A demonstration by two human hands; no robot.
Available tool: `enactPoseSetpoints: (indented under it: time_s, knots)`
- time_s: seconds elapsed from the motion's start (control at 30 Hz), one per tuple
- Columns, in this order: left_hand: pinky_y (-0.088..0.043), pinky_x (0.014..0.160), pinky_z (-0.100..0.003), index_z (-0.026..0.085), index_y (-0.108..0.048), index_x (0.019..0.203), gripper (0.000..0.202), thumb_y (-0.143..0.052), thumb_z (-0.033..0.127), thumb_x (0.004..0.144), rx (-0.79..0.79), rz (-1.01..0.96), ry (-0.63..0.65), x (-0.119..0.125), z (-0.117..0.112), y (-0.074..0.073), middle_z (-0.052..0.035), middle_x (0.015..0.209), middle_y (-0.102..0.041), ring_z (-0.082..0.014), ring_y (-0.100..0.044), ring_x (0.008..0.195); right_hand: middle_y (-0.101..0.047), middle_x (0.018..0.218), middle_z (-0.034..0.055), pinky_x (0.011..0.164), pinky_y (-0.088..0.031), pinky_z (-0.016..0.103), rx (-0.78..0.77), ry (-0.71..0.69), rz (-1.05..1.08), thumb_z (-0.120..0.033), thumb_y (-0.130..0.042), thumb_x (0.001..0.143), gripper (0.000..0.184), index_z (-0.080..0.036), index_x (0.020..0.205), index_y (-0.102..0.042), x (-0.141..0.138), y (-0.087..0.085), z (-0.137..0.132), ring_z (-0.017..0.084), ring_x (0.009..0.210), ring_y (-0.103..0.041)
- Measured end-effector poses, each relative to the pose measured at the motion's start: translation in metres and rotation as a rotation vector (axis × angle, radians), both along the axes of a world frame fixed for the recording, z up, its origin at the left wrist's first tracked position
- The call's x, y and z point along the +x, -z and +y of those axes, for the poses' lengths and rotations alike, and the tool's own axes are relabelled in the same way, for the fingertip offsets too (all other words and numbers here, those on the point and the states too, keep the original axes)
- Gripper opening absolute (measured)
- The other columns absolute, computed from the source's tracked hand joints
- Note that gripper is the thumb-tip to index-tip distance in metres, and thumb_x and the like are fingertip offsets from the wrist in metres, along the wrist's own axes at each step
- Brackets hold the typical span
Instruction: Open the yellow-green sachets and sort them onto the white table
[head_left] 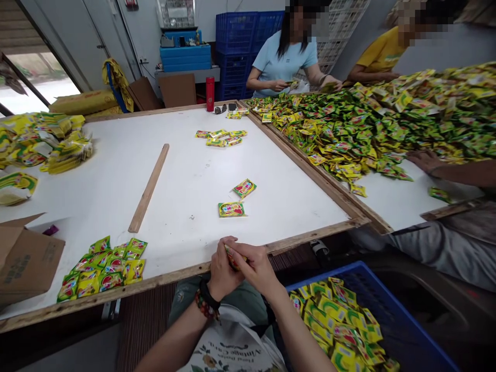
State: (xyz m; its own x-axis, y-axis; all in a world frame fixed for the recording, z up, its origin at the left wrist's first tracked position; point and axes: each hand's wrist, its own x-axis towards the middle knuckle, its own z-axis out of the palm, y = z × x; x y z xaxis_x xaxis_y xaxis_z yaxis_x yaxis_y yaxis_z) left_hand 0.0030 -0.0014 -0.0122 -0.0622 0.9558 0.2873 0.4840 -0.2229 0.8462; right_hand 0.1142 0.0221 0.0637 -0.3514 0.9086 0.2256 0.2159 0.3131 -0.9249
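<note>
At the near edge of the white table, my left hand (223, 268) and my right hand (252, 261) are closed together around a small green-and-yellow snack packet (233, 259). Fingers cover most of it, so I cannot tell whether more than one packet is in the grip. Just beyond my hands lie two loose packets, one flat (231, 209) and one turned at an angle (244, 188). Off to the left, several green and yellow packets (104, 266) are laid out in overlapping rows near the table edge.
A wooden strip (149, 188) divides the white table (186, 181). Left are a cardboard box (31, 258) and bundled wrappers (50, 139). A blue crate (411, 320) of packets sits low right. Beyond the wooden rail, co-workers sit around a large packet heap (368, 124). A red flask (210, 94) stands far back.
</note>
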Motion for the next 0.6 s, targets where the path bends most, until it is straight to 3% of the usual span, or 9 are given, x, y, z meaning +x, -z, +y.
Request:
enactPoseSetpoints:
  time_s: [0.17,0.27,0.37,0.47,0.53,0.6]
  knots:
    - [-0.054,0.079,-0.037,0.021,-0.042,0.116,0.044,-0.059,0.023,0.076,-0.045,-0.022,0.014,-0.002,-0.004,-0.009,-0.0087,0.11,-0.06,-0.0221,-0.065,0.092,-0.075,0.104,0.0093,0.076,-0.057,0.037,0.114,-0.054,-0.194,-0.031,-0.054,0.091,0.04,-0.026,0.131,-0.059,0.0,0.009,-0.005,0.025,0.088,-0.072]
    - [-0.051,0.091,-0.042,0.021,-0.039,0.125,0.06,-0.067,0.025,0.071,-0.029,0.064,0.241,-0.011,0.007,-0.026,-0.0122,0.126,-0.053,-0.026,-0.058,0.11,-0.076,0.093,0.0094,0.068,-0.057,0.033,0.141,0.016,-0.238,-0.031,-0.048,0.093,0.04,-0.025,0.131,-0.059,0.02,0.014,-0.018,0.023,0.076,-0.072]
    - [-0.038,0.107,-0.047,0.022,-0.039,0.131,0.073,-0.076,0.035,0.069,0.037,0.287,0.488,-0.018,0.043,-0.046,-0.0149,0.143,-0.04,-0.0312,-0.041,0.131,-0.076,0.101,0.0105,0.069,-0.057,0.033,0.096,0.291,-0.346,-0.034,-0.046,0.093,0.038,-0.025,0.124,-0.065,0.071,0.012,-0.038,0.024,0.081,-0.073]
    - [-0.036,0.105,-0.05,0.02,-0.047,0.123,0.055,-0.073,0.033,0.076,-0.021,0.547,0.414,-0.018,0.1,-0.054,-0.0159,0.135,-0.048,-0.0327,-0.042,0.128,-0.075,0.103,0.0148,0.065,-0.057,0.042,-0.006,0.634,-0.706,-0.046,-0.056,0.083,0.039,-0.024,0.11,-0.074,0.125,0.009,-0.053,0.034,0.082,-0.073]
    - [-0.039,0.1,-0.051,0.017,-0.052,0.113,0.05,-0.077,0.025,0.07,-0.107,0.641,0.354,-0.014,0.135,-0.051,-0.0163,0.123,-0.055,-0.0347,-0.046,0.121,-0.073,0.11,0.0165,0.07,-0.057,0.048,-0.029,0.688,-0.791,-0.05,-0.06,0.077,0.044,-0.024,0.109,-0.074,0.14,0.008,-0.055,0.039,0.093,-0.07]
    - [-0.042,0.095,-0.05,0.015,-0.054,0.101,0.042,-0.078,0.02,0.067,-0.143,0.659,0.346,-0.013,0.156,-0.046,-0.0149,0.109,-0.06,-0.0343,-0.053,0.111,-0.07,0.117,0.0148,0.081,-0.055,0.05,-0.029,0.606,-0.648,-0.051,-0.06,0.078,0.046,-0.024,0.112,-0.072,0.133,0.008,-0.048,0.038,0.108,-0.065]
